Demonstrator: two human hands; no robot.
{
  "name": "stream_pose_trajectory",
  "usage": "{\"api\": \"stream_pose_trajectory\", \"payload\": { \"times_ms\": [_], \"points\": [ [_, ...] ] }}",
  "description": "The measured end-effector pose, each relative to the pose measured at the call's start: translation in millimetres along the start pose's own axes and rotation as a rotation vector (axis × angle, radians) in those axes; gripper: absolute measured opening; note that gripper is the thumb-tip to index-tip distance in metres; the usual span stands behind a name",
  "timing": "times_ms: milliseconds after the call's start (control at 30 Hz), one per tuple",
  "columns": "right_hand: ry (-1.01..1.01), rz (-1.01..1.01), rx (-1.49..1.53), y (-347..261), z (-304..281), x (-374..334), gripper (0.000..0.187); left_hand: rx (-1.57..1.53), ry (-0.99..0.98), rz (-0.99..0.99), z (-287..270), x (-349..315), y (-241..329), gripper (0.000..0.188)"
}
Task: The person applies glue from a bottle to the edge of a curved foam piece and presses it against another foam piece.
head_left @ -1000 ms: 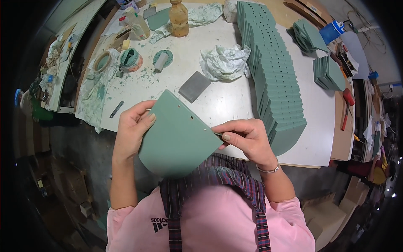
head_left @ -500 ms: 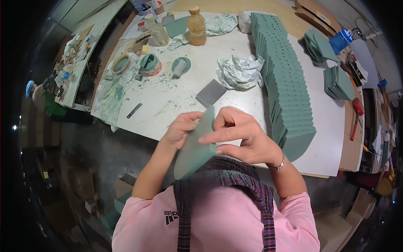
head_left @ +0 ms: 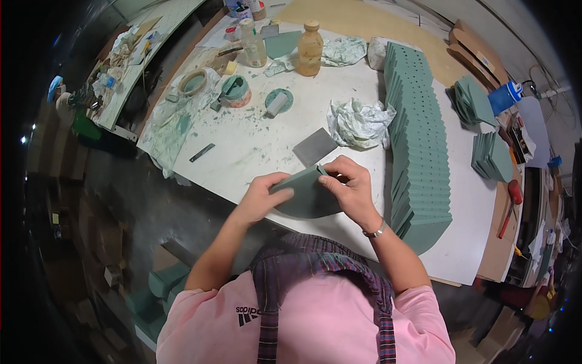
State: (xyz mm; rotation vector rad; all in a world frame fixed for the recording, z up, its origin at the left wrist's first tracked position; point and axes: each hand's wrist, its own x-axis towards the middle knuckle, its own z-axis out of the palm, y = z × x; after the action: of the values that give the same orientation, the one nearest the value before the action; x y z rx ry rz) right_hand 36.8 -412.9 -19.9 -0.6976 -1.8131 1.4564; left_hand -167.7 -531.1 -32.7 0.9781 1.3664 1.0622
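Observation:
Both my hands hold a flat green panel [head_left: 310, 199] with a curved edge, tilted above the table's near edge. My left hand [head_left: 264, 195] grips its left end, thumb on the face towards me. At the upper right corner, the thumb and fingers of my right hand [head_left: 351, 189] close on the panel's edge. Just beyond lies a dark grey square sheet [head_left: 315, 147], probably sandpaper. A crumpled white-green cloth or paper [head_left: 361, 124] rests behind it. To the right runs a long row of similar green panels [head_left: 419, 145], leaning on one another, several dotted with small holes.
Left on the white table [head_left: 242, 173] are a scraper blade [head_left: 202, 152], an open tub of green paste [head_left: 235, 92] and a tape roll [head_left: 193, 82]. Bottles, including an amber one [head_left: 310, 50], stand farther back. A red-handled tool [head_left: 514, 194] and smaller panel stacks [head_left: 491, 156] sit right.
The panel has turned from nearly upright to lying more crosswise, showing a darker face. My right index finger has left its face, and that hand now grips the corner. The view has shifted slightly.

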Motion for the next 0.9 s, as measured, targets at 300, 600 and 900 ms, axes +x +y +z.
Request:
{"api": "stream_pose_trajectory", "payload": {
  "times_ms": [300,600,900],
  "points": [
    [-0.095,-0.041,-0.083,-11,-2,1,0.024,-0.51,0.137,0.077,32,9,-73,0.024],
    [-0.115,0.016,-0.281,-34,2,-5,0.018,-0.476,-0.103,0.14,16,25,-77,0.032],
    [0.067,-0.029,-0.432,-34,46,23,0.016,0.175,-0.299,0.226,-55,71,-41,0.042]
  ]
}}
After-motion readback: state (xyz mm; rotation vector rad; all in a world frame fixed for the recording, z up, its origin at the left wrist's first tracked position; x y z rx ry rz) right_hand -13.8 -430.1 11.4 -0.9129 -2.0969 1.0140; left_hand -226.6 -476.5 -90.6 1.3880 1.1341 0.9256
